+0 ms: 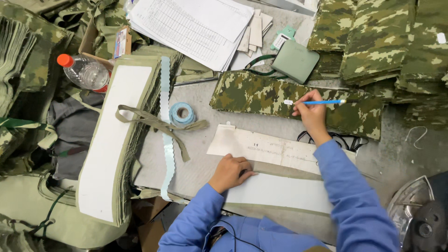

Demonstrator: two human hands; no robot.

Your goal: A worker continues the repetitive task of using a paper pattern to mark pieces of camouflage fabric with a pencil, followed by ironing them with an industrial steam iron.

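From my head camera, my left hand (229, 171) lies flat, fingers together, pressing the white fabric strip (280, 192) at the table's near edge; just beyond it sits a pale cardboard pattern piece (266, 148); my right hand (311, 114) pinches a blue pen (322, 101), its end over a small white tag (288, 102) on the camouflage fabric piece (261, 95); to my left a roll of light blue tape (182, 113) sits beside a stack of olive pieces topped with white (114, 140); a clear bottle with an orange cap (84, 71) lies farther left.
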